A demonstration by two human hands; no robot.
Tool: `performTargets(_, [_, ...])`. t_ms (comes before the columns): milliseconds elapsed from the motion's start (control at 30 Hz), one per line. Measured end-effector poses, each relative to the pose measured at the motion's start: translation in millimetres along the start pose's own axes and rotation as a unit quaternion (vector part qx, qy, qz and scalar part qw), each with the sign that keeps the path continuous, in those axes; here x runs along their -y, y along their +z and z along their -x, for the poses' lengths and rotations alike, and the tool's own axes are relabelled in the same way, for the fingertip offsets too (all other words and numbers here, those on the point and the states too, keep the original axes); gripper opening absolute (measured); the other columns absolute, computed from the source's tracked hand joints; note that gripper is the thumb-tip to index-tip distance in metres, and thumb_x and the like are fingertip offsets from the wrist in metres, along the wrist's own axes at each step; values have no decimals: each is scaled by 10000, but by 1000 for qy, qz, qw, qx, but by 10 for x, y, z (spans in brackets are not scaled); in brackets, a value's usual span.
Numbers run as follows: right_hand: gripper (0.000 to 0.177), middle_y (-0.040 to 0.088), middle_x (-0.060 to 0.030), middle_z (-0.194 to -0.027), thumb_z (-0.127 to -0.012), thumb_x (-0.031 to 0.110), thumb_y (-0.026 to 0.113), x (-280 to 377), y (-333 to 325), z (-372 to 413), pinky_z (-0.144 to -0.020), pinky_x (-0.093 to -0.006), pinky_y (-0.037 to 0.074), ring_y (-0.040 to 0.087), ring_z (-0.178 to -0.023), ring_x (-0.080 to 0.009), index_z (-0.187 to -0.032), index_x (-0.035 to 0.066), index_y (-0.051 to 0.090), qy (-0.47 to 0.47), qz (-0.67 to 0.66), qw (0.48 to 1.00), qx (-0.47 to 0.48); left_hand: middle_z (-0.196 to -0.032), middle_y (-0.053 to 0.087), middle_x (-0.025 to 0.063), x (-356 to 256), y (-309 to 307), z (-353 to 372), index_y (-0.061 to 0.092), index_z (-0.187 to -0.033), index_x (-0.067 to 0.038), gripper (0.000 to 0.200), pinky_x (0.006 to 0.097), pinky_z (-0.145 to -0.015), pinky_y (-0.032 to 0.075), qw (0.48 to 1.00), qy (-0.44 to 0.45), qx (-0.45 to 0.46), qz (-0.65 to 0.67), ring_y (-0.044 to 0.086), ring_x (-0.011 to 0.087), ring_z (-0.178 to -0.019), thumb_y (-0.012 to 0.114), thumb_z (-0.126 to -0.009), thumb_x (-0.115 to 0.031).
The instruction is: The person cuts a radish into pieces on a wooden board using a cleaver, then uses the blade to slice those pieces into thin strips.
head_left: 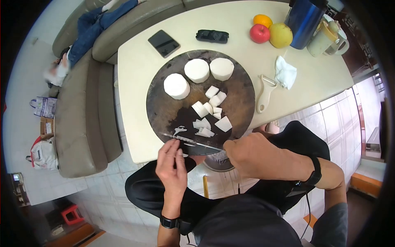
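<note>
Bags, one purple and white (43, 108) and one white with red trim (44, 153), sit on the floor at far left, beside a grey-brown leather sofa (82, 123). On its far end I can see a person in blue jeans (88, 33). Next comes a cream-topped table (133, 107) with a black smartphone (164, 43) near its left edge. A round, dark, stained board (162, 111) lies on the near part of the table. The left hand (169, 168) is at its near edge, fingertips gathered at the blade of a thin metal knife (201, 144); I cannot tell whether they pinch it. Three thick white cylinders (177, 86) stand on the far half of the board, with thin white slices (203, 126) and white chunks (200, 109) nearer. Beyond the board lies a crumpled black packet (212, 36). The right hand (253, 155) is clenched round the knife's handle end. Further right are a red apple (260, 33), an orange fruit (262, 20), a white-handled peeler (266, 94), a round yellow-green fruit (281, 35), a crumpled white tissue (285, 73) and a tall blue flask (304, 22).
</note>
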State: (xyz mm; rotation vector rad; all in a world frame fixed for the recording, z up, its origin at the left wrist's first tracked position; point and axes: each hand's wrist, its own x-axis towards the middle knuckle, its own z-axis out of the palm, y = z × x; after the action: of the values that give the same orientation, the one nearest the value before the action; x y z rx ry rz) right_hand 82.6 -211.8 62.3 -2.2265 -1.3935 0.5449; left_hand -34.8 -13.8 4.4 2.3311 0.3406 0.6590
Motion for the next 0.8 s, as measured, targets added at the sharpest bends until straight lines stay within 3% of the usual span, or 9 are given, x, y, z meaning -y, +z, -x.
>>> performTargets(167, [161, 597, -219, -643, -807, 106, 556, -38, -75, -55, -574, -436, 498, 605, -557, -354, -784, -53, 569, 42, -171, 984, -12, -1108, 637, 130, 68, -33, -101, 554, -1224, 37, 300, 323, -900, 525, 881, -279, -62, 377, 624, 192, -1022, 556, -931, -26])
performTargets(200, [178, 591, -203, -622, -831, 109, 530, -47, -100, -70, -554, -413, 497, 597, -515, -325, -778, -57, 566, 55, -245, 968, -3, -1108, 637, 130, 58, -46, -138, 554, -1224, 37, 300, 323, -900, 525, 882, -275, -66, 378, 624, 192, -1022, 556, -931, -26])
performTargets(300, [209, 561, -125, -580, -854, 123, 505, 33, -252, -103, -485, -336, 469, 554, -449, -208, -753, -55, 546, 148, -381, 906, 108, -1067, 657, 111, 34, -84, -240, 576, -1192, 7, 269, 298, -854, 548, 697, -349, 16, 626, 651, 185, -931, 556, -925, -21])
performTargets(433, [223, 528, -62, -574, -865, 129, 506, 14, -222, -89, -434, -282, 431, 515, -425, -122, -736, -51, 521, 140, -438, 878, 130, -1027, 674, 109, 223, -81, -195, 590, -1162, 17, 264, 322, -805, 572, 679, -359, 35, 640, 672, 185, -851, 607, -899, -5])
performTargets(567, [199, 526, -49, -555, -857, 106, 502, -18, -215, -58, -420, -272, 414, 512, -418, -105, -732, -47, 529, 161, -443, 878, 82, -1018, 674, 117, 196, -87, -253, 614, -1117, 22, 245, 301, -764, 571, 745, -378, 1, 549, 672, 167, -815, 640, -874, 14])
performTargets(633, [192, 526, -49, -548, -852, 97, 499, -13, -255, -53, -417, -270, 410, 509, -415, -102, -725, -44, 529, 179, -440, 879, 47, -1020, 683, 123, 247, -70, -265, 638, -1087, 10, 269, 320, -781, 551, 912, -256, 56, 315, 672, 211, -855, 683, -823, 23])
performTargets(667, [194, 523, -48, -537, -853, 94, 498, -23, -287, -50, -413, -267, 405, 507, -413, -99, -717, -41, 526, 175, -441, 880, 32, -1020, 683, 123, 232, -72, -278, 638, -1087, 10, 269, 320, -781, 551, 912, -255, 58, 315, 672, 211, -855, 683, -823, 23])
performTargets(733, [197, 521, -47, -527, -853, 92, 496, -47, -330, -39, -410, -265, 399, 505, -411, -95, -708, -38, 524, 173, -443, 880, 16, -1041, 678, 131, 120, -110, -332, 650, -1076, -11, 330, 342, -818, 523, 988, 3, 140, 65, 651, 276, -934, 715, -756, 34])
performTargets(800, [234, 525, -11, -533, -905, 105, 525, -77, -350, -22, -420, -238, 391, 508, -432, -75, -697, -3, 526, 169, -447, 878, 26, -1064, 666, 134, 68, -117, -364, 653, -1078, -25, 388, 361, -867, 499, 985, 27, 164, 48, 615, 321, -1010, 729, -702, 34])
